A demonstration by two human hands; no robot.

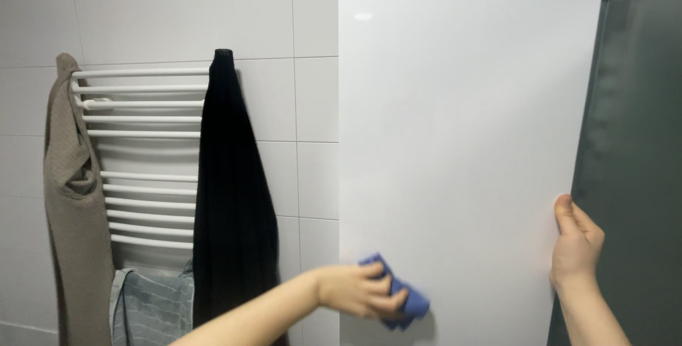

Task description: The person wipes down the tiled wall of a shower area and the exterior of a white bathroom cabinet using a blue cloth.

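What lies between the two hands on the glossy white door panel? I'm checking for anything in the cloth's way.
Head view: only bare glossy white door panel lies between the left hand, clutching a blue cloth, and the right hand at its edge.

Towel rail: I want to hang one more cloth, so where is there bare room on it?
The towel rail has bare bars in its middle, between the beige towel and the black garment. Its foot is crowded by a grey striped towel. The left hand with the blue cloth is off it, on the white door.
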